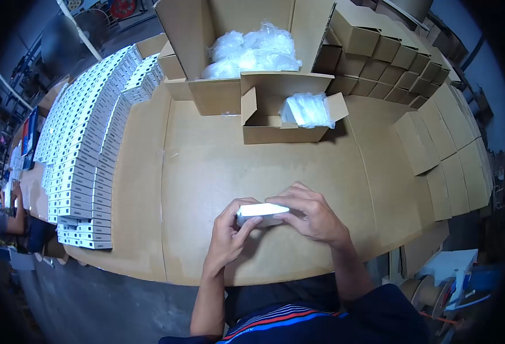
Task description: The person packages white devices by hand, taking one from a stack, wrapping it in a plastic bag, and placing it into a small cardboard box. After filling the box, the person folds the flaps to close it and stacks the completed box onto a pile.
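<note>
1. Striped shirt (pixel 298 328) lies nearest.
2. Left hand (pixel 229 230) and right hand (pixel 312 215) grip opposite ends of a white-topped item (pixel 262 210), above the table (pixel 258 169).
3. Light, even pressure should protect its edges.

Small white item (pixel 262 210), slim and flattish, just below centre of frame. Top face bright, nearly washed out; side toward bottom of frame shaded grey. Long axis runs roughly left to right. Held at both ends, ends partly covered. Looks like one piece. Markings not readable; can't tell if boxed or wrapped.
</note>
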`<state>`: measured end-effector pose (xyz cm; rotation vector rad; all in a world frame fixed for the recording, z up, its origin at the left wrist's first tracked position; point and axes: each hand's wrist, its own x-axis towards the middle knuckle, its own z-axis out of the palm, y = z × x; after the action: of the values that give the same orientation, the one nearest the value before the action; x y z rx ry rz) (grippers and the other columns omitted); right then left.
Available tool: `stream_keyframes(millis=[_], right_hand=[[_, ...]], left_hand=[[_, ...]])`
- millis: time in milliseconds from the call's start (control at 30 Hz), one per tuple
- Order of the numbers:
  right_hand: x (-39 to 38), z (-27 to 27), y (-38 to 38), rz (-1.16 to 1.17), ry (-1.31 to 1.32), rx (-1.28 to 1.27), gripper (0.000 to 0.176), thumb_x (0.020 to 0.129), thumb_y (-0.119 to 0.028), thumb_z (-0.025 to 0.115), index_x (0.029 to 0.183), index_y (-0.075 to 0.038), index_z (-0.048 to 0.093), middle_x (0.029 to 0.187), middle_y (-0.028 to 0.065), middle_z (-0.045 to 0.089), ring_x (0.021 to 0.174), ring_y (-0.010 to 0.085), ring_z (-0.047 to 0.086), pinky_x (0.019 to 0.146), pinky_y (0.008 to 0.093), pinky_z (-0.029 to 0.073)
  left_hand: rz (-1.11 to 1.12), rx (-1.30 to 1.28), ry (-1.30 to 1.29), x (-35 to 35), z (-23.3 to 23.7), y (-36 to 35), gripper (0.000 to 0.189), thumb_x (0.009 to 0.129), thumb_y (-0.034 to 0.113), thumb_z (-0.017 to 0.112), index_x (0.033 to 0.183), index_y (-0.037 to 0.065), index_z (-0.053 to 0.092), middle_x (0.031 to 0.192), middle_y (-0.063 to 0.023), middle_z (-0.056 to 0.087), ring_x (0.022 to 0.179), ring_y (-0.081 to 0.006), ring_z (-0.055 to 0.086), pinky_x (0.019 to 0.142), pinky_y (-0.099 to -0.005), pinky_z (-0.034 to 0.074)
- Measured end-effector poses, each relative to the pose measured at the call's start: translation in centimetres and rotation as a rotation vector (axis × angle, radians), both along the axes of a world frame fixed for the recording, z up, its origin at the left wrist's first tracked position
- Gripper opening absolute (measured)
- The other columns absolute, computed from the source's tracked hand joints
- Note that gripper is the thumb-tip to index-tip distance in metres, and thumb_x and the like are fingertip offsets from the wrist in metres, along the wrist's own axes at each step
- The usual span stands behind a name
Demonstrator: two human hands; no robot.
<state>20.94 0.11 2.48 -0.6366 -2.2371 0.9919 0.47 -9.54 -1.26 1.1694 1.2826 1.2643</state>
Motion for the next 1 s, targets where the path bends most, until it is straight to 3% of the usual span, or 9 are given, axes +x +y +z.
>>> stream_keyframes(millis=[100,267,300,333,433,533,767,867,1000], right_hand=[[0.4,0.7,0.6,0.037,0.004,0.08,0.031,0.084,-0.002,0.078,0.115,-0.002,0.074,0.099,0.0121,0.073,0.089,0.0306,0.067,0.084,0.0403,0.055],[1.7,2.3,2.2,0.031,-0.063,0.031,0.022,0.086,-0.002,0.08,0.107,-0.001,0.074,0.092,0.0103,0.07,0.072,0.0155,0.07,0.061,0.0275,0.054],[2.0,2.6,2.6,-0.074,-0.032,0.066,0.022,0.086,-0.001,0.08,0.107,0.0,0.074,0.092,0.0101,0.07,0.072,0.015,0.07,0.06,0.0267,0.055],[2.3,2.9,3.0,-0.178,-0.001,0.102,0.021,0.086,0.0,0.08,0.106,0.0,0.073,0.092,0.0099,0.07,0.072,0.0144,0.07,0.059,0.026,0.056],[2.5,2.6,4.8,-0.514,0.281,0.023,0.021,0.086,0.008,0.077,0.106,0.006,0.068,0.097,0.0116,0.066,0.073,0.0151,0.072,0.056,0.0254,0.063],[0.4,2.8,7.5,-0.724,0.493,0.137,0.021,0.087,0.006,0.078,0.104,0.006,0.067,0.094,0.0109,0.065,0.072,0.0155,0.072,0.056,0.026,0.063],[-3.4,1.6,11.2,-0.72,0.263,0.497,0.019,0.086,0.003,0.077,0.103,0.003,0.068,0.093,0.0137,0.065,0.073,0.0254,0.07,0.054,0.0301,0.063],[-3.9,0.5,12.1,-0.698,0.18,0.59,0.017,0.088,0.003,0.077,0.101,0.005,0.066,0.092,0.0123,0.064,0.068,0.0183,0.07,0.049,0.0255,0.057],[-4.4,-0.9,13.3,-0.72,0.024,0.61,0.015,0.087,-0.003,0.078,0.093,0.003,0.066,0.087,0.0158,0.064,0.068,0.0295,0.068,0.055,0.0385,0.055]], left_hand=[[-0.022,0.015,0.037,-0.4,-0.7,0.8,0.025,0.095,0.007,0.075,0.116,-0.003,0.067,0.114,-0.0085,0.068,0.095,-0.012,0.064,0.076,-0.0267,0.053],[-0.069,0.146,0.144,-0.2,-0.1,3.9,0.039,0.091,0.012,0.079,0.125,0.0,0.065,0.12,-0.0145,0.067,0.103,-0.0222,0.066,0.086,-0.0339,0.054],[-0.06,0.177,0.194,-0.1,0.7,4.6,0.043,0.09,0.013,0.08,0.128,0.001,0.064,0.121,-0.0163,0.067,0.104,-0.0251,0.067,0.089,-0.0359,0.054],[-0.074,0.154,0.36,-0.2,1.8,5.2,0.061,0.091,0.014,0.079,0.145,0.002,0.053,0.135,-0.0172,0.061,0.127,-0.0298,0.061,0.107,-0.0415,0.049],[0.082,0.346,0.728,0.4,2.4,8.1,0.069,0.091,0.017,0.079,0.151,0.004,0.046,0.139,-0.0213,0.058,0.13,-0.0366,0.058,0.109,-0.0438,0.047],[0.049,0.512,0.921,1.3,1.8,12.4,0.065,0.092,0.019,0.075,0.147,0.001,0.047,0.137,-0.0224,0.057,0.128,-0.04,0.054,0.109,-0.0461,0.046],[-0.005,0.497,1.104,1.8,-0.6,17.9,0.049,0.091,0.018,0.073,0.134,0.002,0.054,0.127,-0.0203,0.058,0.122,-0.0372,0.055,0.113,-0.0524,0.039],[-0.017,0.584,1.089,1.2,-1.0,17.8,0.039,0.091,0.016,0.072,0.124,0.004,0.056,0.124,-0.0168,0.057,0.123,-0.0364,0.054,0.113,-0.058,0.036],[-0.069,0.611,1.038,0.3,-1.0,17.6,0.039,0.087,0.015,0.074,0.12,0.004,0.058,0.125,-0.0168,0.057,0.124,-0.0372,0.053,0.11,-0.0583,0.037]])
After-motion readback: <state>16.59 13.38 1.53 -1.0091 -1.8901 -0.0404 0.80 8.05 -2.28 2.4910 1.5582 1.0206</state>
